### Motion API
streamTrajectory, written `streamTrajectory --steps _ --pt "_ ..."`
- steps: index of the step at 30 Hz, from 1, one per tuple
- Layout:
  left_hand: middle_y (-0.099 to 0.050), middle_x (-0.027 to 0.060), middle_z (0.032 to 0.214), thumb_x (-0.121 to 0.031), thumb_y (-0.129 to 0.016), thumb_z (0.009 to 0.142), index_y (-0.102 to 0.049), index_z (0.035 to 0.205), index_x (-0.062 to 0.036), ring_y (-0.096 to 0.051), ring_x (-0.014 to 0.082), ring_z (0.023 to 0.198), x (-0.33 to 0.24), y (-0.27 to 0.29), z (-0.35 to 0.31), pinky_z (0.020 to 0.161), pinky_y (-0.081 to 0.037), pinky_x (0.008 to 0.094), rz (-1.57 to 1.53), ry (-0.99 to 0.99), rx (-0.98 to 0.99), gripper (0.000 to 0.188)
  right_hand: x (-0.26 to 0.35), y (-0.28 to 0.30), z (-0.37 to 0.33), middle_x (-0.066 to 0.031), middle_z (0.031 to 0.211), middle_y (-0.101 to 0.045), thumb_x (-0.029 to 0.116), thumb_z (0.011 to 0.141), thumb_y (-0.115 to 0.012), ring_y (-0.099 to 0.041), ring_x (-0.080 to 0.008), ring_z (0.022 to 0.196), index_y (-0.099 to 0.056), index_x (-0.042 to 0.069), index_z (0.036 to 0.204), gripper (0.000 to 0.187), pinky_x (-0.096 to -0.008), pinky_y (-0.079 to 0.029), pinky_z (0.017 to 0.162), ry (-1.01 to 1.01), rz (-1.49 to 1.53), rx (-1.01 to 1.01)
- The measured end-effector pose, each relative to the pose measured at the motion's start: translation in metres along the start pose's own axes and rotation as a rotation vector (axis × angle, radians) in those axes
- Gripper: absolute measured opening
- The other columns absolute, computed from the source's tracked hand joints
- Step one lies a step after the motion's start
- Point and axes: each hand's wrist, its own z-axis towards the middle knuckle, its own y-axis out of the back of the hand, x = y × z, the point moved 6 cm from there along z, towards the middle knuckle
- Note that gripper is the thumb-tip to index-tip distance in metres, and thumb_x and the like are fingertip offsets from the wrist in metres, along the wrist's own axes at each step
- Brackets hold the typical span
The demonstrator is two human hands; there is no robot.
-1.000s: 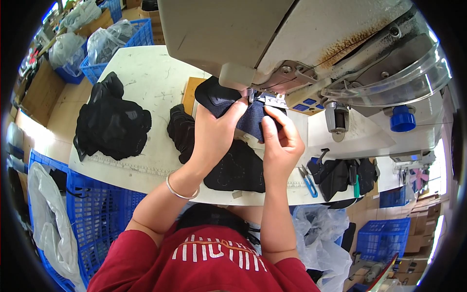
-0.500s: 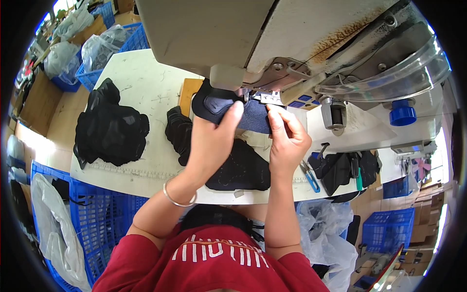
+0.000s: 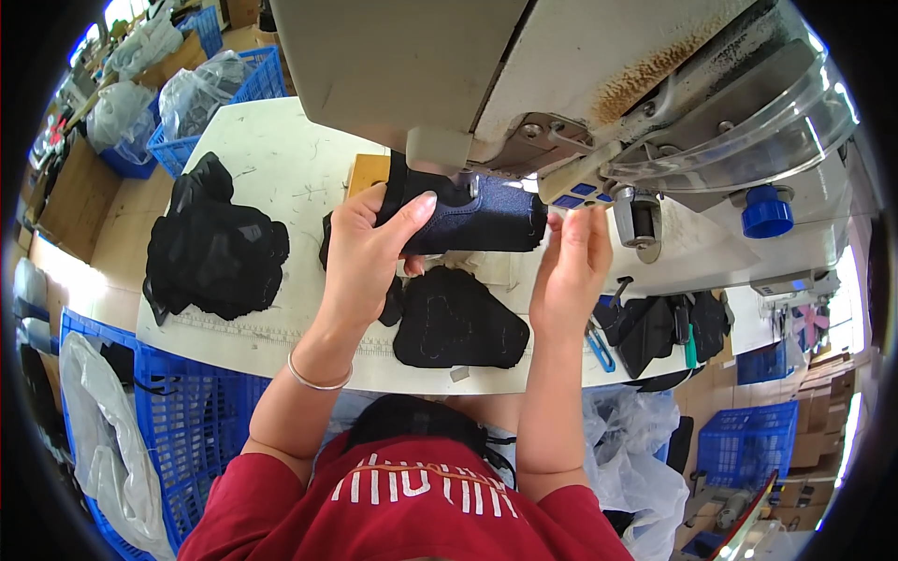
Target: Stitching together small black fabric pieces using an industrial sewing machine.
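A dark navy and black fabric piece (image 3: 491,220) lies at the needle area of a sewing machine (image 3: 402,65), bent into a rounded shape. My left hand (image 3: 374,234) grips its left side, thumb on top and fingers beneath. Just off the piece's right end is my right hand (image 3: 572,266), fingers loosely extended and nothing visible in them. On the white table (image 3: 309,346) in front of me rests a flat black fabric piece (image 3: 458,323). More black fabric is partly hidden behind my left hand.
A heap of black fabric pieces (image 3: 215,248) sits at the left. Blue-handled snips (image 3: 600,350) and more black pieces (image 3: 645,337) lie at the right. Blue crates (image 3: 201,421) and clear plastic bags (image 3: 631,458) flank the table. A blue knob (image 3: 767,213) sticks out from the machine.
My left hand has shifted left and now grips the piece's left side. The piece has turned and curved. My right hand has come off its edge and moved right, its fingers loosened.
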Motion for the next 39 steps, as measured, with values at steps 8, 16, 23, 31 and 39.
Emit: streamTrajectory --steps 8,16,23,31,39 --pt "-0.061 0.0007 0.069 -0.016 -0.066 0.087 -0.062 0.079 -0.002 -0.05 0.0062 0.053 0.004 -0.002 -0.003 0.043 -0.042 0.0222 -0.036 0.002 -0.003 0.017 0.002 0.002 -0.025 -0.0029 0.11 -0.049 0.011 0.093 -0.054 -0.045 -0.0112 0.102 -0.061 0.004 0.098 0.012 -0.0263 -0.032 0.093 0.036 -0.212 0.077" --pt "-0.06 0.0003 0.07 -0.017 -0.064 0.089 -0.06 0.081 -0.0027 -0.051 0.0059 0.054 0.006 -0.006 -0.003 0.043 -0.042 0.0222 -0.062 -0.023 -0.034 0.017 -0.021 0.024 -0.049 -0.0077 0.114 -0.048 0.011 0.089 -0.06 -0.045 -0.0171 0.104 -0.064 0.008 0.097 0.01 -0.0279 -0.034 0.09 0.028 -0.377 0.1" --pt "-0.064 0.0038 0.083 -0.015 -0.062 0.091 -0.061 0.096 -0.0001 -0.057 0.0081 0.063 0.005 -0.009 -0.001 0.051 -0.047 0.0226 -0.133 -0.043 -0.061 0.016 -0.015 0.033 -0.051 -0.0074 0.111 -0.05 0.01 0.088 -0.06 -0.046 -0.0172 0.103 -0.064 0.008 0.097 0.01 -0.0272 -0.035 0.088 0.006 -0.429 0.06" --pt "-0.066 0.0016 0.085 -0.006 -0.064 0.087 -0.065 0.093 0.0032 -0.059 0.0046 0.075 0.003 0.037 -0.045 0.067 -0.048 0.0193 -0.01 0.076 0.048 0.011 0.027 0.016 -0.054 -0.0087 0.098 -0.057 0.008 0.084 -0.064 -0.054 -0.0231 0.095 -0.065 0.005 0.097 0.013 -0.0305 -0.041 0.087 0.279 -0.622 0.142" --pt "-0.066 0.0025 0.082 -0.006 -0.067 0.085 -0.065 0.095 0.0057 -0.058 0.0043 0.074 -0.001 0.033 -0.069 0.064 -0.047 0.0183 0.141 0.109 0.094 0.015 -0.015 -0.002 -0.079 -0.0002 0.08 -0.066 0.008 0.085 -0.067 -0.056 -0.0036 0.071 -0.066 -0.003 0.099 0.017 -0.0201 -0.047 0.064 -0.504 -0.246 0.466"
